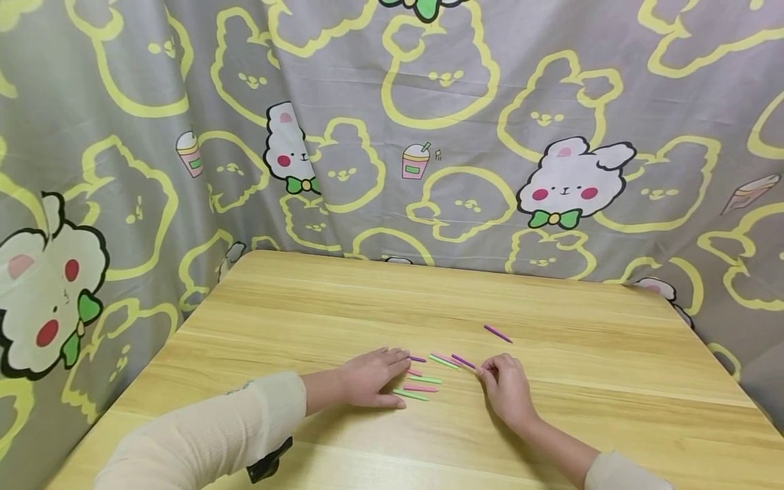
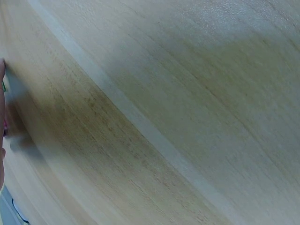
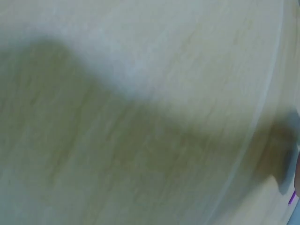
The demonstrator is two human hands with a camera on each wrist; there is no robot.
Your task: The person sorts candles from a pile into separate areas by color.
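In the head view my right hand (image 1: pixel 510 395) pinches the near end of a thin purple stick (image 1: pixel 463 361) between thumb and fingertips. Its far end points left, beside a green stick (image 1: pixel 444 361) and a pink stick (image 1: pixel 442 356). My left hand (image 1: pixel 373 378) lies with fingers extended on the wooden table, over the left ends of several pink, green and purple sticks, partly hiding them. Among these are a pink stick (image 1: pixel 421 388) and a green stick (image 1: pixel 412 395). The right wrist view catches only a bit of the purple stick (image 3: pixel 292 197) at its edge.
Another purple stick (image 1: pixel 498 333) lies alone beyond my right hand. The wooden table (image 1: pixel 294 299) reaches back to a grey curtain (image 1: pixel 361 82) printed with cartoon animals. A dark object (image 1: pixel 269 463) shows under my left forearm.
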